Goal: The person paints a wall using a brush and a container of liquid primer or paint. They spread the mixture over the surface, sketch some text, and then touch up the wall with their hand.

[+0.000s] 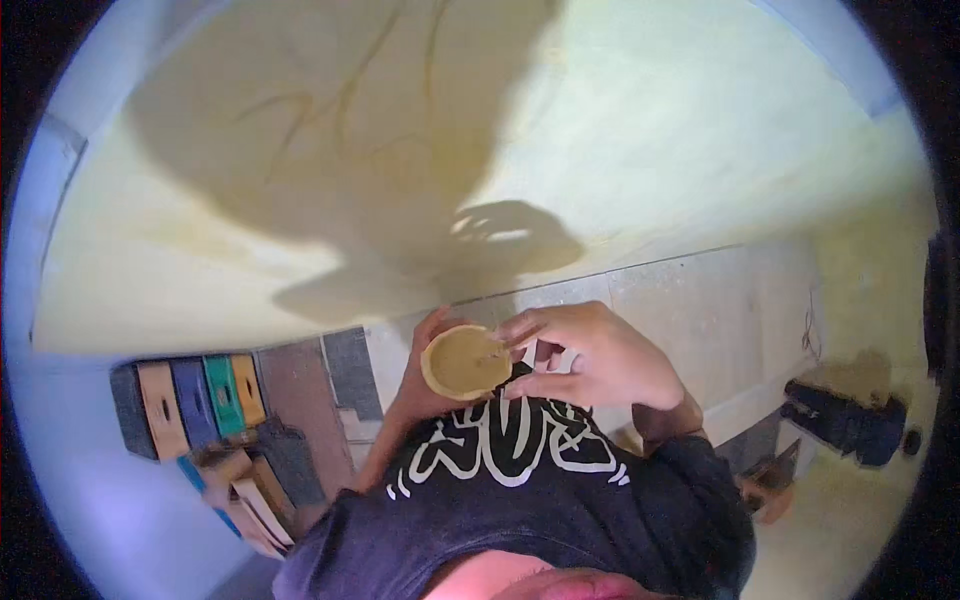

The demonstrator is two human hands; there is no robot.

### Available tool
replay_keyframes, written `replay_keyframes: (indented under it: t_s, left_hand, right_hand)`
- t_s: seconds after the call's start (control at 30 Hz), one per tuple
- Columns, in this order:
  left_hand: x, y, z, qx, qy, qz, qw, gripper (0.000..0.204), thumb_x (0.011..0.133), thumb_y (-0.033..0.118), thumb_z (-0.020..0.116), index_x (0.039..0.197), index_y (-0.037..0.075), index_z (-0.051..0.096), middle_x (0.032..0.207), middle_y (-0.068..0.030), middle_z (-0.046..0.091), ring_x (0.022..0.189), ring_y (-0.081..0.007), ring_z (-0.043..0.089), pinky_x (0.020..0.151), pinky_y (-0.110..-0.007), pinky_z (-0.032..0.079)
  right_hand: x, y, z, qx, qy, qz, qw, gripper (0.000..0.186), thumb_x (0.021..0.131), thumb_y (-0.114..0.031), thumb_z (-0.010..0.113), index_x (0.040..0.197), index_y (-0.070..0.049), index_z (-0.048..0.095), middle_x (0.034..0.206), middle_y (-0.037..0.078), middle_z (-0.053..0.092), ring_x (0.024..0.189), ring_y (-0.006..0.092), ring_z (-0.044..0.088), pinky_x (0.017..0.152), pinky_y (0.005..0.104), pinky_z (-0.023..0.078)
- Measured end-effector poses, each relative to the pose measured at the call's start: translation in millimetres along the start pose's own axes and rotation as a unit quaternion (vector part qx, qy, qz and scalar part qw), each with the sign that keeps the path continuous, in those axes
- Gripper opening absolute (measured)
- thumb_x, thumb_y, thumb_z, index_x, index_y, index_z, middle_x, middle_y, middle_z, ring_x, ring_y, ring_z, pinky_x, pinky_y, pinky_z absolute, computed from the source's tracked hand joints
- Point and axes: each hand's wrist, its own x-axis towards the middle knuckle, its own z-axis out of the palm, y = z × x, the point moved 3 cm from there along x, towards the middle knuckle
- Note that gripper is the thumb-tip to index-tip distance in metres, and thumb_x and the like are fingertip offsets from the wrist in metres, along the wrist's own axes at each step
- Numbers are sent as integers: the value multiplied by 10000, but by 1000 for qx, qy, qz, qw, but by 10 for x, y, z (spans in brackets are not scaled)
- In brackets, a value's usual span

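1. The person's left hand (425,375) grasps a round, shallow, tan bowl (466,362), its fingers curled around the bowl's left edge and underside, held just in front of the chest.
2. The right hand (590,355) sits just beside the bowl on its right. The fingers are bent, and the fingertips (512,336) touch the bowl's upper right rim. Whether they pinch something small there cannot be told.
3. The bowl tilts slightly so that its pale inside faces the camera. It is in the air, above the tiled floor (700,310), and rests on nothing.
4. The person wears a dark shirt with a white pattern (520,450), which fills the lower middle of the view.
5. A wide pale yellow wall (620,140) spreads across the upper part, carrying the shadow (500,235) of the hands and bowl.
6. At lower left stands a row of coloured wooden blocks (195,400), with loose wooden pieces (250,490) just below them.
7. At far right a dark bundle (845,420) lies on the floor, well apart from the hands.
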Motion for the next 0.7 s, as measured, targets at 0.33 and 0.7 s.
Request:
replay_keyframes:
  t_s: [0.33,0.7]
  left_hand:
    - [-546,372,-502,118,98,55,987,1274,519,204,977,1486,51,162,1280,-133,529,1167,-264,568,999,-393,489]
    - [-1721,237,-877,118,211,12,970,1239,522,177,962,1486,90,190,1377,-102,424,1221,-257,513,1026,-409,472]
  right_hand:
    - [613,-90,-647,-519,500,-158,675,561,875,-460,617,1378,-222,542,1537,292,216,1427,449,165,1114,574,98]
    - [477,288,-1012,-603,488,-25,631,563,868,-497,640,1399,-378,497,1566,221,198,1441,461,133,1071,695,67]
